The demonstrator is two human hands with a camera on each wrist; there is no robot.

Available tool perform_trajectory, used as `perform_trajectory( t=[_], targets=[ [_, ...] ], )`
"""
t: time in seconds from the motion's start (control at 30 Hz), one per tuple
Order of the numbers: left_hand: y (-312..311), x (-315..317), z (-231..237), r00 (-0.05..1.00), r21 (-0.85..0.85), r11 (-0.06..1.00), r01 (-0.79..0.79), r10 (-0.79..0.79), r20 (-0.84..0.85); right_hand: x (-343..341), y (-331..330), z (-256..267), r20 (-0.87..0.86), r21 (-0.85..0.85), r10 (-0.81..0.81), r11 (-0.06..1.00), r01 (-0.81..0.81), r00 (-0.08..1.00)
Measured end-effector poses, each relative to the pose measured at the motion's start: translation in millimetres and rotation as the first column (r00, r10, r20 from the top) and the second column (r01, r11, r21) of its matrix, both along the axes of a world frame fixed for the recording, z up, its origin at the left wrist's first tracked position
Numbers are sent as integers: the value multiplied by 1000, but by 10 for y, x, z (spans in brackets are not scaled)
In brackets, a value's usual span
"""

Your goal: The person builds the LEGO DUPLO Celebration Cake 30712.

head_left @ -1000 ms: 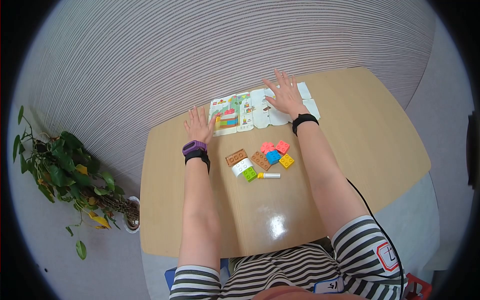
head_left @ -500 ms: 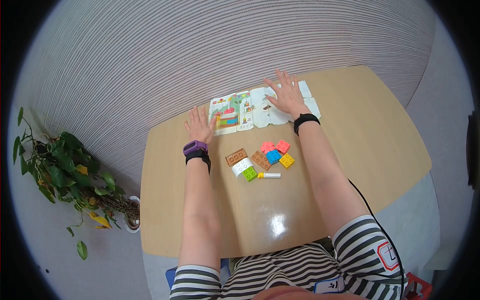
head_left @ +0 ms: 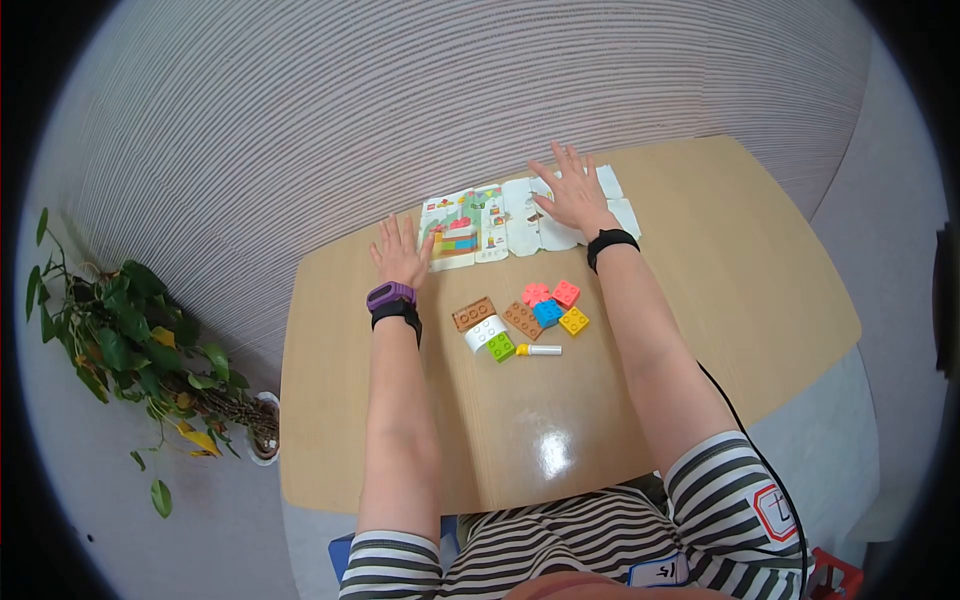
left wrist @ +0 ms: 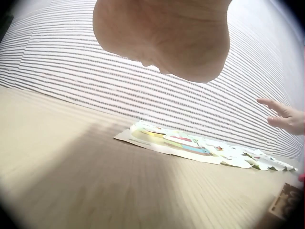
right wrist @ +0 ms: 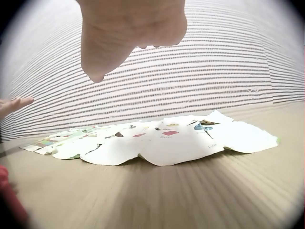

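Fingers (head_left: 393, 230) spread and empty, right hand (head_left: 576, 197) above and left hand (head_left: 402, 259) at the left end of a creased paper toy-brick instruction leaflet (head_left: 517, 222) lying on the bench (head_left: 750, 250), likely light, floppy and easily torn, best pinched at opposite edges.

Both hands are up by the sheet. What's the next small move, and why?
I'd probably draw the left hand toward the leftmost brown brick: the hand hovers empty with its fingers spread, and that brick looks nearest to it. The right hand, also empty, hangs above the paper sheet, so it could likely wait.
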State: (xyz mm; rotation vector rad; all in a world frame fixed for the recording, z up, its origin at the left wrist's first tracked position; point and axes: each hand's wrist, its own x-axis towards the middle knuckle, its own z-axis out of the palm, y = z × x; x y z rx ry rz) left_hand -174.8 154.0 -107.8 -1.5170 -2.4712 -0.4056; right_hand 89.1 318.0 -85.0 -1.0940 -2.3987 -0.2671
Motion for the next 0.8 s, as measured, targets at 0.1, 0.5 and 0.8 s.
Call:
perform_trajectory(
  t=[0.1,0.5,0.8],
  targets=[
    [-18,-5,4,1000,-6,1000,-3,3,-4,-11,-28,21,6,3,6,1000,-6,1000],
    [-6,-16,-3,1000,-32,999,-13,13,-1,-23,-21,-12,18,18,20,1000,-20,1000],
    [-6,33,-24,1000,-49,999,-4,5,21,22,-8,-49,40,4,-3,1000,3,999]
  ],
)
